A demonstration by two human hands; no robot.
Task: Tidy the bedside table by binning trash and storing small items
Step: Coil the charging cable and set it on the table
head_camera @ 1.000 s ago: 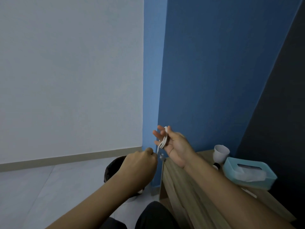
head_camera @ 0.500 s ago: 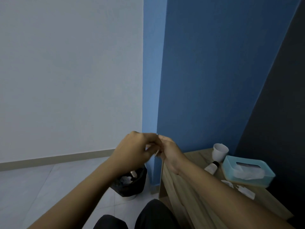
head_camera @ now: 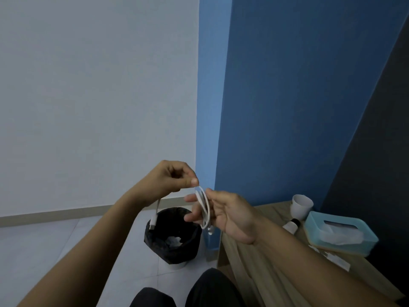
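Left hand: the left hand (head_camera: pixel 170 180) is raised in front of the pale wall, thumb and forefinger pinched on one strand of the thin white charging cable (head_camera: pixel 204 207).
Right hand: the right hand (head_camera: pixel 223 212) has several loops of the cable wound around its spread fingers.
Cable: held in the air between both hands, to the left of the desk; one plug end hangs down below the left wrist, above the bin.
Bin: a round bin with a black plastic liner (head_camera: pixel 172 238) stands on the pale tiled floor just beside the desk's left edge, crumpled white paper inside.
Desk: the light wooden desk (head_camera: pixel 272 214) carries a white cup (head_camera: pixel 301 206) at its far edge and a teal tissue box (head_camera: pixel 340 233) just beside it.
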